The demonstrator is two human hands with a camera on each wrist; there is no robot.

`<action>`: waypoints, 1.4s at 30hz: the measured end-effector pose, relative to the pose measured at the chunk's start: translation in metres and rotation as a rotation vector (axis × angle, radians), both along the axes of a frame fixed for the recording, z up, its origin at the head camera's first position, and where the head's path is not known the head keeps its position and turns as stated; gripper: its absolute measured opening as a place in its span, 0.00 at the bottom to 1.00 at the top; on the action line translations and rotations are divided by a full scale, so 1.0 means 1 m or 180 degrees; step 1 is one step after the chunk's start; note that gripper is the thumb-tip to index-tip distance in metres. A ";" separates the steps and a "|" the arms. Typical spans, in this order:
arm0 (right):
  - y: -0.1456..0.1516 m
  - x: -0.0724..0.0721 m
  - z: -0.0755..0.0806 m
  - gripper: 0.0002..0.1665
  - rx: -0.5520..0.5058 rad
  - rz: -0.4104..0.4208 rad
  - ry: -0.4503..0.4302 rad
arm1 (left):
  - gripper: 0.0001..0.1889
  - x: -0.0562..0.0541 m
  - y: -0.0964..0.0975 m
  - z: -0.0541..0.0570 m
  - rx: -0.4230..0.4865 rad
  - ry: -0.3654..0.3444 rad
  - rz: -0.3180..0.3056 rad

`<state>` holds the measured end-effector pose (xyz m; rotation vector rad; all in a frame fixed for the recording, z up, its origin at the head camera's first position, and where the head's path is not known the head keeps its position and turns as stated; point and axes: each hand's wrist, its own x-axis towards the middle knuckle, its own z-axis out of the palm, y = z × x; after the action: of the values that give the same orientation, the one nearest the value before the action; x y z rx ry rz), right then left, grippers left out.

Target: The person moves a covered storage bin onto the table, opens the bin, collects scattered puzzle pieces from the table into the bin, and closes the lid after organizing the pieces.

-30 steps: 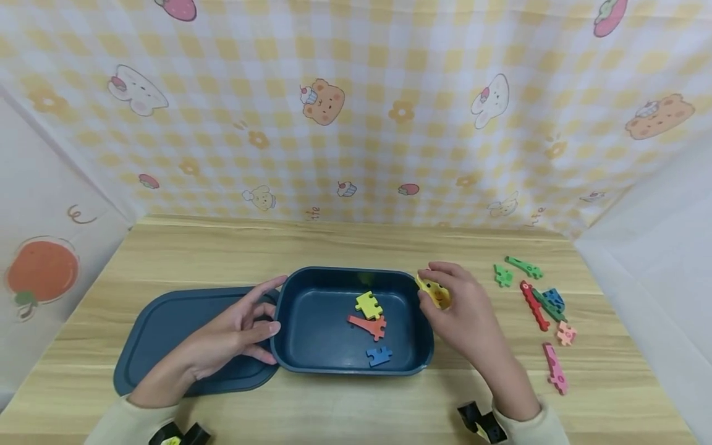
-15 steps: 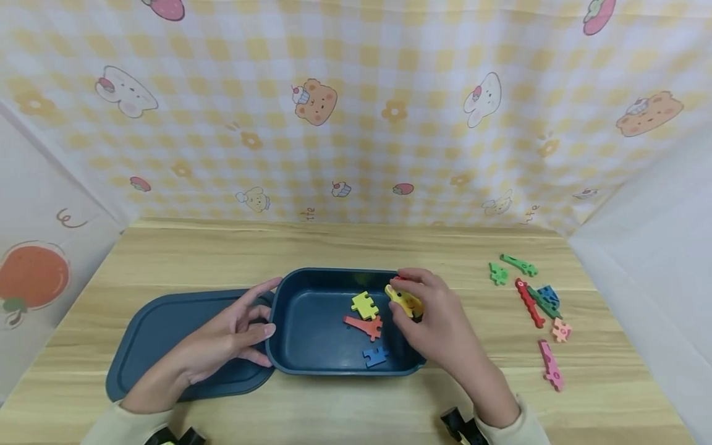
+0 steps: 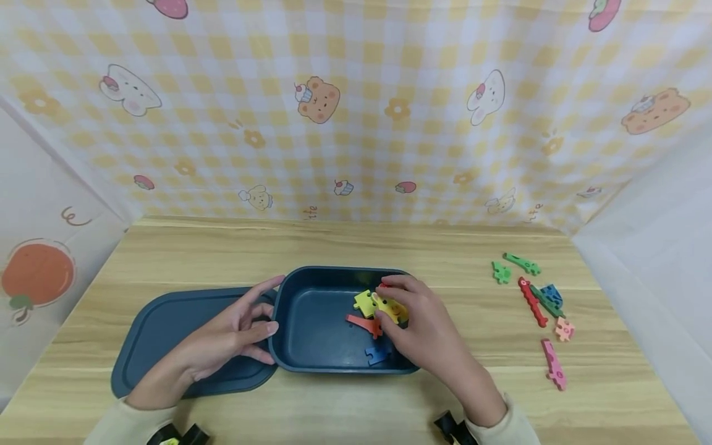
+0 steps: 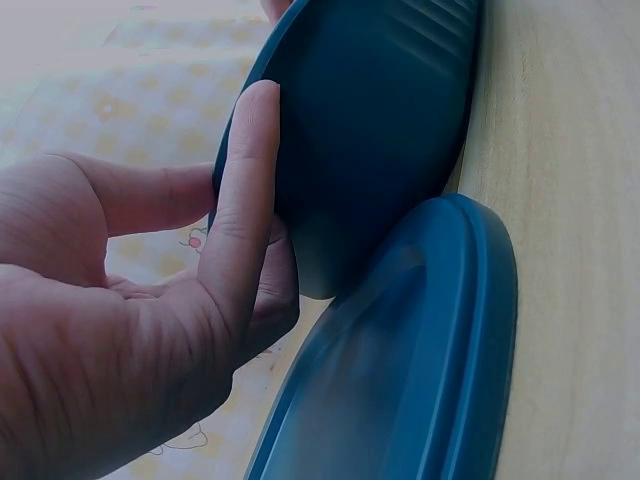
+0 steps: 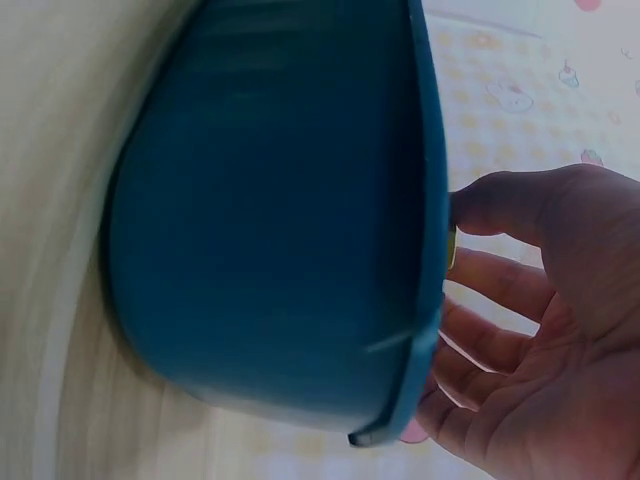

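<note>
Over the box (image 3: 311, 334), the right hand (image 3: 419, 321) pinches a yellow toy piece (image 3: 387, 304), apparently for stowing; release seems due. The left hand (image 3: 230, 339), fingers relaxed, touches the box.

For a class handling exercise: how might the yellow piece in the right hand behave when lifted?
The yellow piece in the right hand is probably stiff, showing no sag; likely light, looking smaller than the hand; and, seeming flat, unlikely to roll.
</note>
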<state>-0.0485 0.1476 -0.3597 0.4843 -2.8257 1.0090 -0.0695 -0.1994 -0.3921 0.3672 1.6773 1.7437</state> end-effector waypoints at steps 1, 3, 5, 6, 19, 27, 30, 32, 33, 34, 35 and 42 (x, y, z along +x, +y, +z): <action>-0.001 0.000 -0.001 0.21 0.0003 0.0006 -0.0011 | 0.45 0.000 0.000 0.000 0.0001 -0.0001 0.0000; -0.003 0.001 -0.002 0.22 -0.0005 0.0026 -0.0024 | 0.45 0.000 0.000 0.000 -0.0006 0.0000 0.0002; -0.005 0.001 -0.003 0.22 -0.0009 0.0044 -0.0029 | 0.45 0.000 0.000 0.000 -0.0014 0.0003 0.0005; -0.006 0.001 -0.004 0.21 -0.0014 0.0050 -0.0028 | 0.45 0.000 0.000 0.000 -0.0018 0.0006 0.0007; -0.001 0.000 -0.003 0.17 -0.0116 -0.0053 -0.0020 | 0.45 0.001 0.000 0.001 -0.0093 0.0029 0.0028; 0.008 0.001 0.002 0.18 -0.0113 -0.0120 0.0052 | 0.45 0.001 0.001 0.002 -0.0088 0.0019 0.0027; 0.013 0.001 0.004 0.17 -0.0145 -0.0121 0.0058 | 0.45 0.001 0.001 0.001 -0.0098 0.0005 0.0026; 0.015 0.002 0.005 0.17 -0.0165 -0.0122 0.0073 | 0.45 0.000 0.001 0.001 -0.0109 -0.0006 0.0030; 0.017 0.002 0.006 0.17 -0.0168 -0.0140 0.0083 | 0.45 0.000 0.001 0.001 -0.0111 -0.0007 0.0028; 0.018 0.002 0.006 0.17 -0.0161 -0.0160 0.0090 | 0.45 0.000 0.001 0.001 -0.0113 -0.0006 0.0026; 0.020 0.002 0.006 0.17 -0.0148 -0.0188 0.0098 | 0.45 0.000 0.002 0.001 -0.0111 -0.0007 0.0022; 0.035 0.006 0.006 0.17 -0.0052 -0.0385 0.0083 | 0.45 -0.001 0.001 0.002 -0.0070 -0.0025 0.0003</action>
<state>-0.0425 0.1822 -0.3535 0.3183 -2.7830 0.9944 -0.0705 -0.1982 -0.3897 0.3494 1.6900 1.7239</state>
